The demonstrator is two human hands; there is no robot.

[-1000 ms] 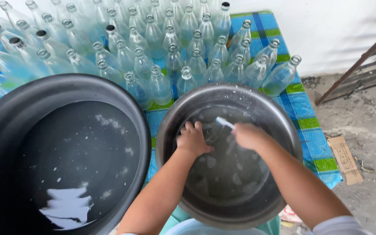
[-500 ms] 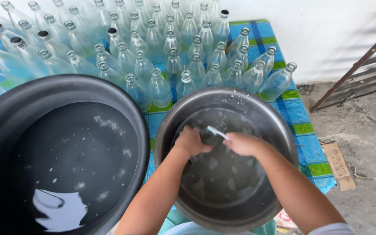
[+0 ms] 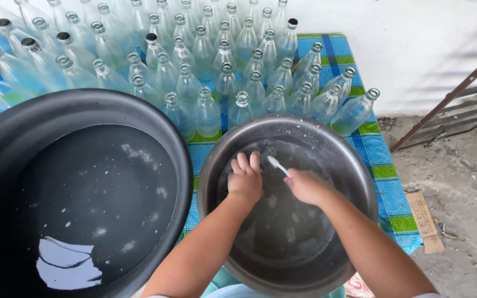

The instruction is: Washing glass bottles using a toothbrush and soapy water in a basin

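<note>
Since the earlier frame both hands have slid toward the middle of the metal basin (image 3: 354,165), and the white brush handle (image 3: 277,165) now points up-left rather than lying level.

Left hand (image 3: 245,179): fingers pressed together, curled over something under the soapy water; what they hold cannot be told. Right hand (image 3: 306,186): fingers closed around the brush handle, whose white tip sticks out toward the left hand's fingertips. Hands just beside each other, both wet, inside the basin.

Basin: grey, round, holding cloudy water with foam flecks. Beside it on the left, nearly touching, a large black tub (image 3: 6,127) of dark water with scattered suds.

Behind both: many clear glass bottles (image 3: 208,113) standing upright in rows on a blue-and-green checked mat (image 3: 385,182). White wall behind; bare concrete ground to the right.
</note>
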